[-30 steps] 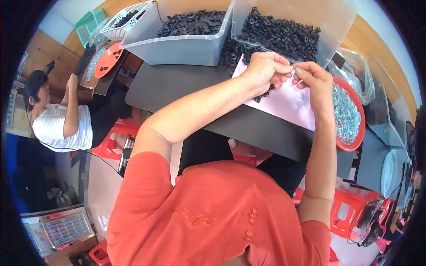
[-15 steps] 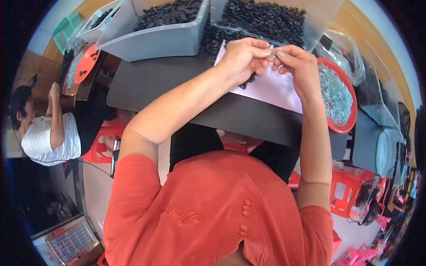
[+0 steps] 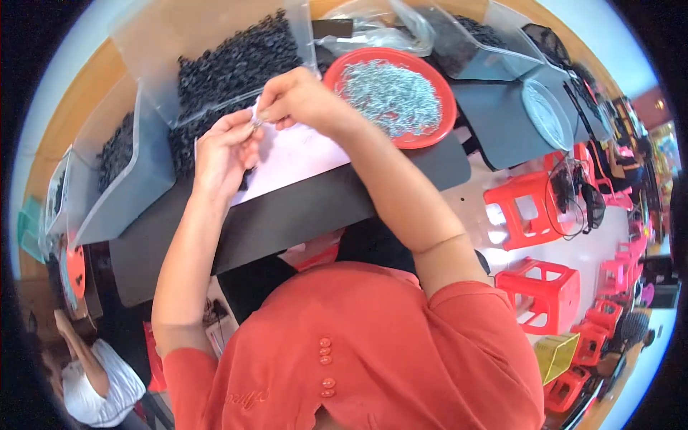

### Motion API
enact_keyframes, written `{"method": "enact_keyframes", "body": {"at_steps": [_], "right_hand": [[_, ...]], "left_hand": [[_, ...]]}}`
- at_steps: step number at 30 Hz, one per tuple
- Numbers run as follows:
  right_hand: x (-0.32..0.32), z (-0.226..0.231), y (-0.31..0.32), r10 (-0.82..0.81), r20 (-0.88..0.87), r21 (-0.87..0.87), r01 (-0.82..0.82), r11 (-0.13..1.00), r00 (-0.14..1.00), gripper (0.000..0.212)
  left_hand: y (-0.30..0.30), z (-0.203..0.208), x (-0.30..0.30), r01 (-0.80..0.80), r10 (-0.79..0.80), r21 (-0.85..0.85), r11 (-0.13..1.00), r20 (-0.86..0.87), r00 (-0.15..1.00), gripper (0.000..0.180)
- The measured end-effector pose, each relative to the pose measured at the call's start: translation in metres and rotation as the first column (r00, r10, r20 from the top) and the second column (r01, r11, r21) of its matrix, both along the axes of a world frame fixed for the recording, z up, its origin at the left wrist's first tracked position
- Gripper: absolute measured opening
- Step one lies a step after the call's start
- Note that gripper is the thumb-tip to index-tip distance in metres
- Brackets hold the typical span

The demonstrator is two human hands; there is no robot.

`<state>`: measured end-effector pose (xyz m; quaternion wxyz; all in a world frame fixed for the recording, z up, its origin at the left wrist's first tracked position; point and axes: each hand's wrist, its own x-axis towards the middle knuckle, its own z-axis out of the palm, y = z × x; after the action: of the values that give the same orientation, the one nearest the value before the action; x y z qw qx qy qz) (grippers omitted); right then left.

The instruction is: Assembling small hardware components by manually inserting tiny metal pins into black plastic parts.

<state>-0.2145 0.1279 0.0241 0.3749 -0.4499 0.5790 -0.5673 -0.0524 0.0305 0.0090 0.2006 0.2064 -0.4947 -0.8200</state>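
Observation:
Above a pale pink sheet on a dark table, my two hands meet at the fingertips. Thumb and fingers of my left hand pinch a small silvery metal piece, its exact kind too small to tell. My right hand is closed at the same spot, its thumb and forefinger pinched; whatever they grip is hidden. Beside my right forearm is a round red tray heaped with thin silvery metal pieces. Small black parts lie loose next to my left hand.
Clear plastic bins of black parts line the table's far side. Plastic bags lie behind the tray. A second table at right bears a pale round tray. Red stools stand right; a person in white sits lower left.
My view has swung to the right, so the table, bins and red tray appear farther left. My hands stay together at the fingertips, with the right hand now reaching in from above the left.

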Motion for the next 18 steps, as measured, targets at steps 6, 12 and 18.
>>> {"method": "enact_keyframes", "body": {"at_steps": [6,12,18], "right_hand": [[-0.001,0.003,0.005,-0.038,-0.193,-0.068,0.025,0.997,0.981,0.004],[0.002,-0.004,-0.003,-0.190,-0.723,-0.084,0.188,0.979,0.664,0.019],[-0.022,0.004,0.008,-0.460,-0.522,-0.250,0.387,0.888,0.718,0.018]], "left_hand": [[-0.001,0.005,-0.008,0.027,-0.027,0.115,0.993,0.002,1.000,0.023],[0.013,0.009,-0.011,-0.043,0.037,0.080,0.996,0.071,0.997,0.024],[0.030,-0.010,-0.044,-0.055,0.208,-0.639,0.767,0.166,0.964,0.016]]}}
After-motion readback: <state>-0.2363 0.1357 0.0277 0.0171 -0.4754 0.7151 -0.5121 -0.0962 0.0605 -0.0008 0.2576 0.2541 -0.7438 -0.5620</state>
